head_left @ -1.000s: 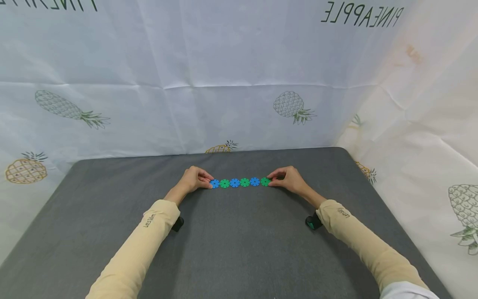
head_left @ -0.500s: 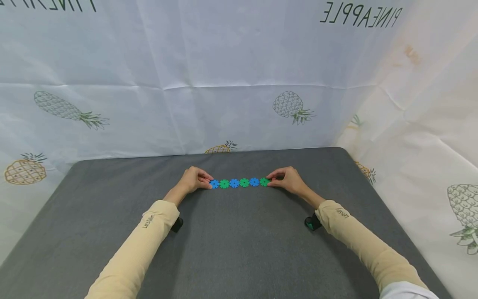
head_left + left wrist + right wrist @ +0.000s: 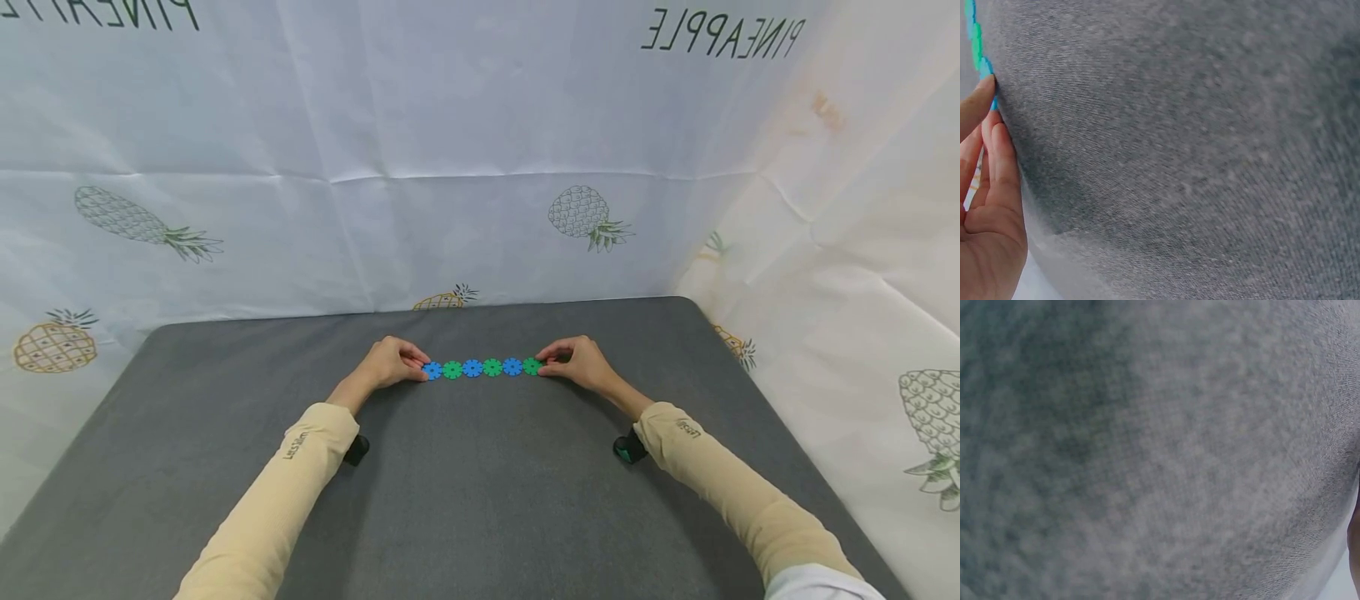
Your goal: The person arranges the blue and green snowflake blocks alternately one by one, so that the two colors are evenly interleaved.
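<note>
A straight chain of joined plastic snowflake discs [image 3: 472,368], alternating blue and green, stretches between both hands near the far side of the table. My left hand [image 3: 390,362] pinches the blue disc [image 3: 432,371] at the left end between thumb and fingers. At the other end, thumb and fingers of my right hand [image 3: 580,363] pinch the green disc [image 3: 531,366]. In the left wrist view the thumb lies over the blue end disc [image 3: 986,66], with the chain running up the left edge. Only a sliver of the right hand [image 3: 1354,540] shows in the right wrist view.
A dark grey cloth covers the table [image 3: 480,492]. Behind it and on the right hang white curtains [image 3: 450,233] printed with pineapples. Black wrist cameras [image 3: 630,447] sit under both beige sleeves [image 3: 735,483].
</note>
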### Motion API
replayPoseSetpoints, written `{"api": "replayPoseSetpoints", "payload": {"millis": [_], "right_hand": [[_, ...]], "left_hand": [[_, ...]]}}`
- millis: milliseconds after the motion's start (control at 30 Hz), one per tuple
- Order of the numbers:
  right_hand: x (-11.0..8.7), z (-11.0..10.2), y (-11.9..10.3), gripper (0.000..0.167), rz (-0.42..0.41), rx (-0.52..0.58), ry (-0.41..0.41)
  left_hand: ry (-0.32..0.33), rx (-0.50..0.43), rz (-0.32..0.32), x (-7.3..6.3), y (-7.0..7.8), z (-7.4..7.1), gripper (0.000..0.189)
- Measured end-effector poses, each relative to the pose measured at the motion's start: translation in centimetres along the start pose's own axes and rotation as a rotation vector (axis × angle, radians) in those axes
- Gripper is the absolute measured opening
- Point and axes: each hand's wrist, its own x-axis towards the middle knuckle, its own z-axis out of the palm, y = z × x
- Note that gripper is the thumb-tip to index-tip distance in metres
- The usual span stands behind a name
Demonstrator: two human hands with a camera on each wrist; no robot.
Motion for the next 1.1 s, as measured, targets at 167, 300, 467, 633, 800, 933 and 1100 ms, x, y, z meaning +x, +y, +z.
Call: {"api": "replayPoseSetpoints", "payload": {"millis": [167, 300, 467, 633, 800, 933, 1100], "right_hand": [[0.0, -0.1, -0.1, 0.020, 0.001, -0.002, -0.002], [0.0, -0.1, -0.1, 0.020, 0.000, 0.003, -0.002], [-0.1, 0.0, -0.1, 0.020, -0.008, 0.013, -0.003], [-0.2, 0.1, -0.1, 0.020, -0.018, 0.017, -0.002], [-0.2, 0.0, -0.3, 0.021, -0.005, 0.032, -0.013], [-0.4, -0.3, -1.2, 0.024, -0.014, 0.065, -0.029], [-0.5, -0.5, -1.1, 0.026, -0.002, 0.165, -0.068]], "left_hand": [[-0.010, 0.016, 0.018, 0.1, 0.2, -0.2, 0.023], [-0.012, 0.016, 0.028, 0.2, 0.2, -0.3, 0.022], [-0.007, 0.008, 0.032, -0.2, 0.1, -0.4, 0.021], [-0.008, -0.006, 0.036, -0.4, 0.0, -0.4, 0.022], [-0.008, -0.027, 0.045, -0.3, -0.2, -0.5, 0.027], [0.012, -0.037, 0.054, -0.5, -0.6, -0.6, 0.030], [0.084, -0.043, 0.107, -1.0, -1.2, -0.8, 0.029]]}}
